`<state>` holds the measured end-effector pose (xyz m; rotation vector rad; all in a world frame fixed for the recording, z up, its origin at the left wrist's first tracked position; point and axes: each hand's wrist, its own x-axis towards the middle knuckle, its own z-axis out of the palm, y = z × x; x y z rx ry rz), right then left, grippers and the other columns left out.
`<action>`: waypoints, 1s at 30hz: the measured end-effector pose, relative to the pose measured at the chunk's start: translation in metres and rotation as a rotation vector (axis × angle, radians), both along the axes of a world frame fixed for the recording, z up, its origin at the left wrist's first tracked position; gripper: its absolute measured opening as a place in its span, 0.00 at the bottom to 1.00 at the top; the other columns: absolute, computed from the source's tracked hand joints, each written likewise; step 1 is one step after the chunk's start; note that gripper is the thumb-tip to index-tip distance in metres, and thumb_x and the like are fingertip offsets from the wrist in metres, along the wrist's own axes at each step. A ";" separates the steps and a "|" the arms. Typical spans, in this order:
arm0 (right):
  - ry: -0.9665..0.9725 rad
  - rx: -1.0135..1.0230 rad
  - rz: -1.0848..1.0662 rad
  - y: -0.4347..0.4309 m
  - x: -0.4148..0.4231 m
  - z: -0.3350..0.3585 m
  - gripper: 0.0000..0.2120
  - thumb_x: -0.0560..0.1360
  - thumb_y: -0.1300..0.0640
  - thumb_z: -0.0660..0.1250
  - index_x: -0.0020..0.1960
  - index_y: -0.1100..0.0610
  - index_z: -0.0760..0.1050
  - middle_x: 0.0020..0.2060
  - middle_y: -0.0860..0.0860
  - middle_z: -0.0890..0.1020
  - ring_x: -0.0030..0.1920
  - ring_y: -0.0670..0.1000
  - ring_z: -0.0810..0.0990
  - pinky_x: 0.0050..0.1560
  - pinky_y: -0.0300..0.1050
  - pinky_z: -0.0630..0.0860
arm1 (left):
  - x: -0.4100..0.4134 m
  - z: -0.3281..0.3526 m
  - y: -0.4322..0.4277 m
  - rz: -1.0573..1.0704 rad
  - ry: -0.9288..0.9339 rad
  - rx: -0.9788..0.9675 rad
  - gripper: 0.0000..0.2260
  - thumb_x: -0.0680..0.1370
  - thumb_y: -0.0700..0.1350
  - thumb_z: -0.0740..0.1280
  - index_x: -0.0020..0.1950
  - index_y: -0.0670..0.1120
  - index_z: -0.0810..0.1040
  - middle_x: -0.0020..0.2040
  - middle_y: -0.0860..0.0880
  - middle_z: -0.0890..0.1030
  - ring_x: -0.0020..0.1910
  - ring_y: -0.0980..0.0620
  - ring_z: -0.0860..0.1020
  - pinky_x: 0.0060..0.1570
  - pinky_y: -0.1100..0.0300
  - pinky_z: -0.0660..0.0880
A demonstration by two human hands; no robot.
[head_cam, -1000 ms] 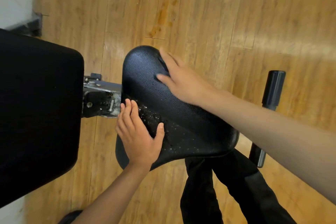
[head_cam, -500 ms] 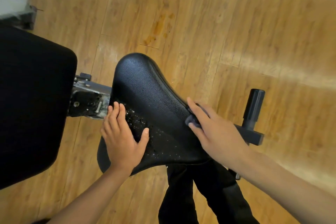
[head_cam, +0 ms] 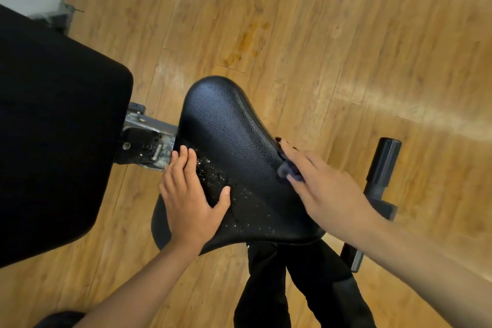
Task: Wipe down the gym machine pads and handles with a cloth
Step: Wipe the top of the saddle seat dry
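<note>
A dark cloth (head_cam: 285, 169) shows only as a small fold poking out from under the flat fingers of the right grip (head_cam: 328, 196), which is itself smeared by blur; the forearm behind it runs off the right edge. That arm hides the middle of the black handle (head_cam: 383, 165) and the right rim of the seat pad (head_cam: 234, 152). The left grip (head_cam: 191, 201) covers the seat's near left edge. The large back pad (head_cam: 53, 128) is cut off by the left edge and hides part of the metal bracket (head_cam: 149, 138). Dark trouser legs (head_cam: 269, 287) leave the bottom edge. A dark shape (head_cam: 57, 319) in the bottom left corner is too cropped to identify.
</note>
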<state>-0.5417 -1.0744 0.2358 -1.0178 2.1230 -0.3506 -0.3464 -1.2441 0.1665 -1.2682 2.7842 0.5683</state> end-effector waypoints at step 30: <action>-0.318 -0.148 -0.236 -0.163 -0.047 -0.067 0.33 0.86 0.45 0.54 0.84 0.52 0.43 0.79 0.56 0.64 0.75 0.56 0.68 0.68 0.45 0.65 | 0.001 0.000 -0.002 -0.012 0.012 0.001 0.40 0.73 0.60 0.64 0.80 0.39 0.63 0.80 0.41 0.64 0.80 0.38 0.62 0.74 0.33 0.62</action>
